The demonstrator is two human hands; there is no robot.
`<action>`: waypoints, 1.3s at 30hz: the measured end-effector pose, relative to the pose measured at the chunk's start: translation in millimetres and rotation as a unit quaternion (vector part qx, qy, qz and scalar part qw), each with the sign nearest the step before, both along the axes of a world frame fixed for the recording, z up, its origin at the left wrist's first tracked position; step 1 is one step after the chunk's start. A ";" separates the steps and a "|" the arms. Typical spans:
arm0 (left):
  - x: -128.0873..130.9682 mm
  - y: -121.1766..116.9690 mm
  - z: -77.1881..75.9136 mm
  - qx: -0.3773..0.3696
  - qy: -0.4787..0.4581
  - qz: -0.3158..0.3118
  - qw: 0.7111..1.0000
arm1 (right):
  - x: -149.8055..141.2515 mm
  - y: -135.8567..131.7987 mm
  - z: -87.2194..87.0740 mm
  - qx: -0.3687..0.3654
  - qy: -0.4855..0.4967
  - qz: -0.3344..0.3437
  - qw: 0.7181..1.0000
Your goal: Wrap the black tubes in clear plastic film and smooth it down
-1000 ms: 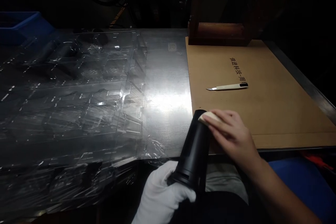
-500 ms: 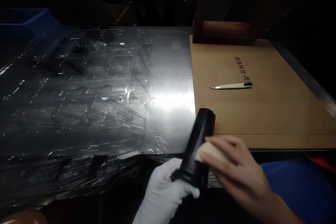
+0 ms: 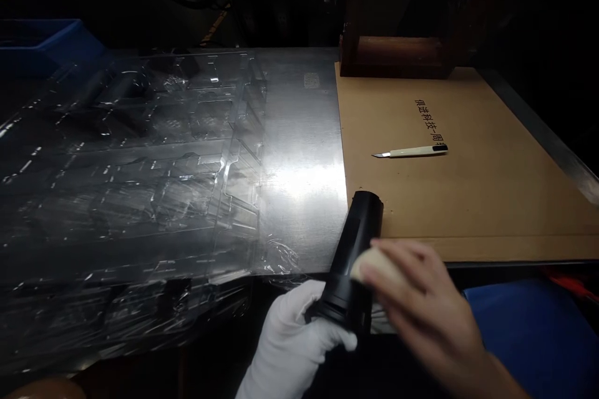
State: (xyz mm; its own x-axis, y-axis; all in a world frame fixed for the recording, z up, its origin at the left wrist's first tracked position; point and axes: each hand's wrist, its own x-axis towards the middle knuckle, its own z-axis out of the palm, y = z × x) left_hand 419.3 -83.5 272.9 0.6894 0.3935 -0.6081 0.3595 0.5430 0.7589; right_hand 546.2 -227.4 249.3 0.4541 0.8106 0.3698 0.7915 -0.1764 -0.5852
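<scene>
My left hand (image 3: 292, 340), in a white glove, is closed round the wide lower end of a black tube (image 3: 353, 249) that slants up over the table's front edge. My bare right hand (image 3: 416, 299) pinches a small cream-coloured pad (image 3: 369, 260) and presses it against the tube's right side, near the lower part. The tube's upper end reaches the corner of a brown cardboard sheet (image 3: 491, 181).
A craft knife (image 3: 412, 151) lies on the cardboard. Clear plastic blister trays (image 3: 135, 187) cover the left half of the metal table (image 3: 299, 156). A dark wooden stand (image 3: 397, 56) stands at the back, a blue bin (image 3: 42, 43) at far left.
My right hand slid the cream pad from the tube's upper end down towards its lower part. The left hand kept its grip on the tube.
</scene>
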 end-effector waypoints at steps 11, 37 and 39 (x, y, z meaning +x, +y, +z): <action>0.1 5.1 -2.9 -0.008 -0.009 -0.025 1.000 | 1.0 -2.7 2.2 -0.009 -0.004 0.076 0.997; -4.9 8.2 -18.5 -0.052 0.028 -0.035 0.998 | -9.6 -0.8 0.7 0.009 0.036 0.039 0.999; -5.7 10.7 -23.4 -0.020 0.028 -0.041 0.999 | -1.4 2.6 -6.3 0.032 0.052 -0.030 0.998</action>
State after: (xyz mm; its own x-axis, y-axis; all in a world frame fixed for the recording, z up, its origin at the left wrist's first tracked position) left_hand 413.7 -72.8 249.5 0.6831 0.3123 -0.6602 0.4443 0.5397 0.7150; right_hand 544.8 -224.8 243.0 0.5401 0.7565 0.3688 0.7149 -0.1811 -0.6754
